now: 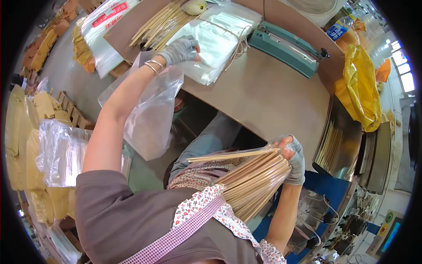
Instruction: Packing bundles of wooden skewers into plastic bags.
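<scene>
My left hand (pixel 181 50), in a grey fingerless wrap, rests on a stack of clear plastic bags (pixel 215 37) on the table. Its fingers are slightly bent, and nothing shows held in them. On the right, my right hand (pixel 295 159), wrapped the same way, grips the top of a clear bag full of wooden chopsticks (pixel 257 180). This bundle slants down across my apron, its lower end near my chest. One pair or single stick (pixel 228 155) lies apart from the others, pointing left.
Loose wooden sticks (pixel 154 26) lie at the table's far left. A green heat sealer (pixel 285 48) stands toward the back right. A large clear sheet or bag (pixel 151 114) hangs off the near-left table edge. Yellow sacking (pixel 360 88) and a metal bin of sticks (pixel 329 147) are at right.
</scene>
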